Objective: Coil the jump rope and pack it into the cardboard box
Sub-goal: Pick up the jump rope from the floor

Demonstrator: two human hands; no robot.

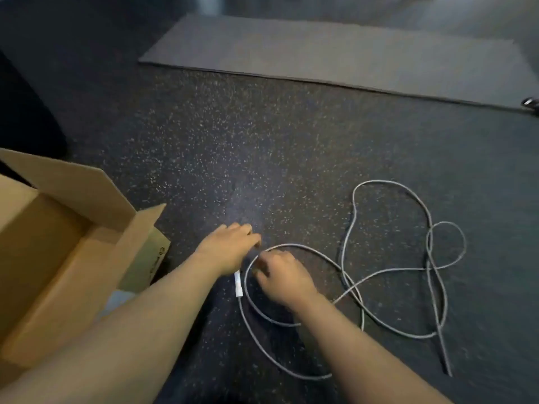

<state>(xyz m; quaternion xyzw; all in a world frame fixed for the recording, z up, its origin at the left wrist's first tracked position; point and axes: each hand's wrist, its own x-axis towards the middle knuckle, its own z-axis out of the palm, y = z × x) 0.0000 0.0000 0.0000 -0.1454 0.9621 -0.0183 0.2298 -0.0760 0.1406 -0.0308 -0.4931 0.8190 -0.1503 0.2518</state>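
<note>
On the floor: I see the jump rope sprawled in loose, crossing loops, right of the cardboard box.
Left grip: my left hand is closed on the white handle.
Right grip: my right hand pinches the cord at the nearest loop.
Handling: I judge the cord light, limp and springy, apt to tangle; best held at the handle and gathered loop by loop.
Writing: dark print on the box side, too blurred to read.

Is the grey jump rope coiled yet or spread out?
Spread out: the grey jump rope sprawls in loose crossing loops on the speckled floor.
</note>
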